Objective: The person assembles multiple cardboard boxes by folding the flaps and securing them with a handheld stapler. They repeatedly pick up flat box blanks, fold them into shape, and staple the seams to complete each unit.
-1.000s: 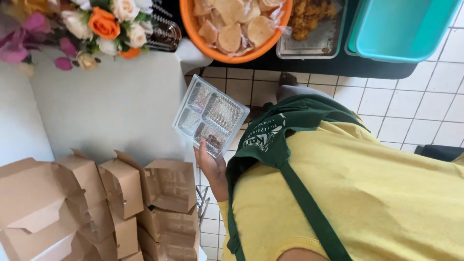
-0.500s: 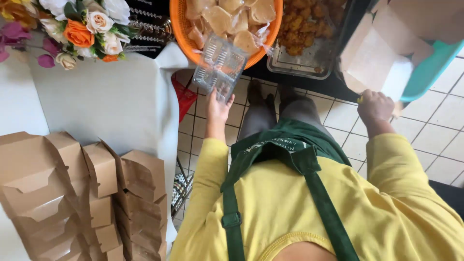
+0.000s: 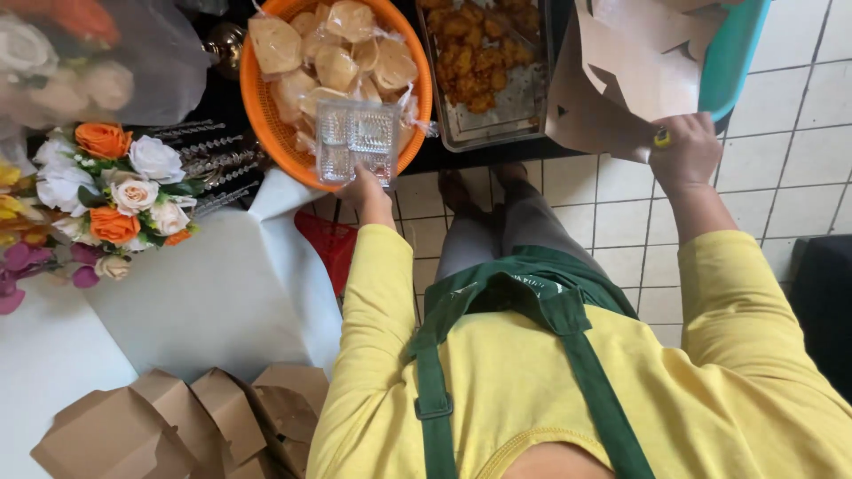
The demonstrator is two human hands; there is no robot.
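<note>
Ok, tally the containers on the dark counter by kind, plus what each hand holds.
Orange basket of wrapped pieces: 1
Metal tray of fried food: 1
Teal tub: 1
Clear plastic tray, left hand: 1
Flat brown carton, right hand: 1
Total: 5

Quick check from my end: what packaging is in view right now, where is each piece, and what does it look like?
Clear plastic tray: held by the left hand over the orange basket; rectangular, with compartments.
Wrapped snack packs: heaped in the basket; clear film over pale contents.
Flat cardboard box: held by the right hand, top right; brown, unfolded.
Folded cardboard boxes: bottom left on the white table; brown, open flaps.
</note>
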